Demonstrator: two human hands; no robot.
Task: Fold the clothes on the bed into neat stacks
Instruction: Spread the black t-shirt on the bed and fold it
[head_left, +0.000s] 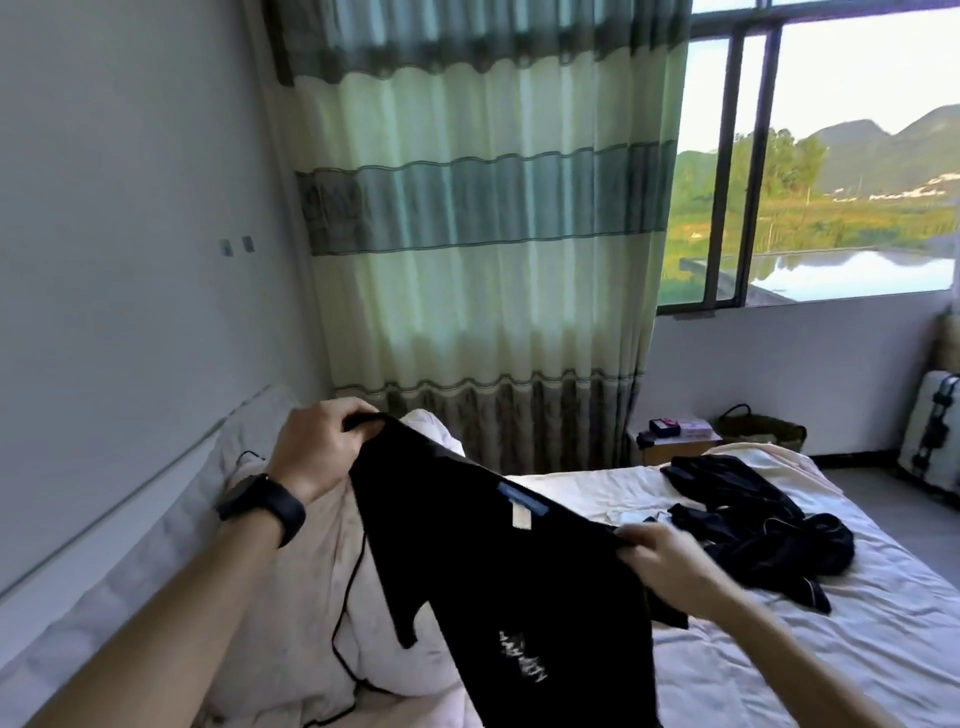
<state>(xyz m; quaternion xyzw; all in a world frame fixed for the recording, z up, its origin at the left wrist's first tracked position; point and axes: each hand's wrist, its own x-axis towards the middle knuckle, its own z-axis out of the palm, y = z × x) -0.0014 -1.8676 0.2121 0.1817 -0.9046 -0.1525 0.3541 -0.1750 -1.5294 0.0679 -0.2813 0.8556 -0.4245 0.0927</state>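
I hold a black T-shirt (498, 582) up over the bed (841, 654); a blue collar label and white print show on it. My left hand (317, 447) grips one shoulder of the shirt at upper left. Lower and to the right, my right hand (670, 561) grips the other shoulder. The shirt's body hangs down toward me. A crumpled heap of black clothes (753, 525) lies on the pale sheet at the right, apart from both hands.
A bunched white duvet (291, 597) with a black cable (353, 587) across it lies at left by the wall. Beyond the bed are a striped curtain (483, 234), a cardboard box (675, 441), a basket (758, 428) and a white suitcase (930, 431).
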